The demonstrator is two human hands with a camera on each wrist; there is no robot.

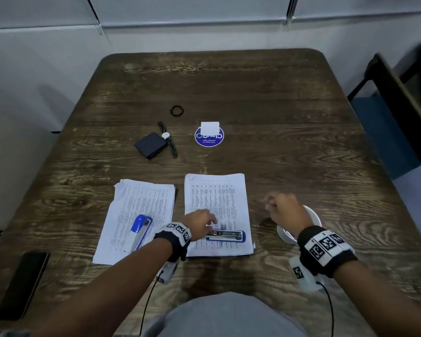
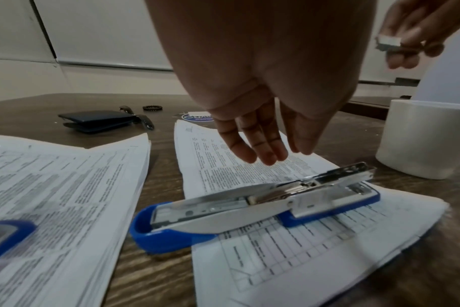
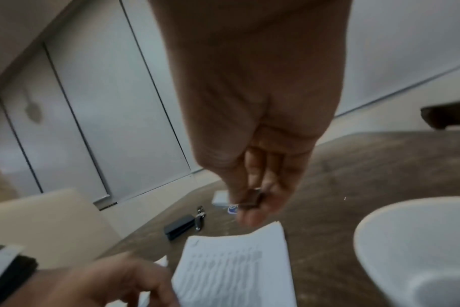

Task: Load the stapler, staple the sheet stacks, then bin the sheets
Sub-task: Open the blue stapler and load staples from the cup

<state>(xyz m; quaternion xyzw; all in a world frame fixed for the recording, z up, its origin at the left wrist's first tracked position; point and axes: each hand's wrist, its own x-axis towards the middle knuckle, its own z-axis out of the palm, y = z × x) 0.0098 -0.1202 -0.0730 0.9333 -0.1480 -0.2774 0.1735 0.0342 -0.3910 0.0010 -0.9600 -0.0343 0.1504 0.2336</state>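
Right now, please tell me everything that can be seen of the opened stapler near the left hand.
The stapler has a blue plastic base and cover with shiny metal inner parts. It is swung fully open and lies nearly flat, so the metal staple channel faces up. Its base end rests on the right sheet stack; its blue cover end hangs past the stack's edge over the table. The left hand hovers above it with straight fingers, and the left wrist view shows no contact.
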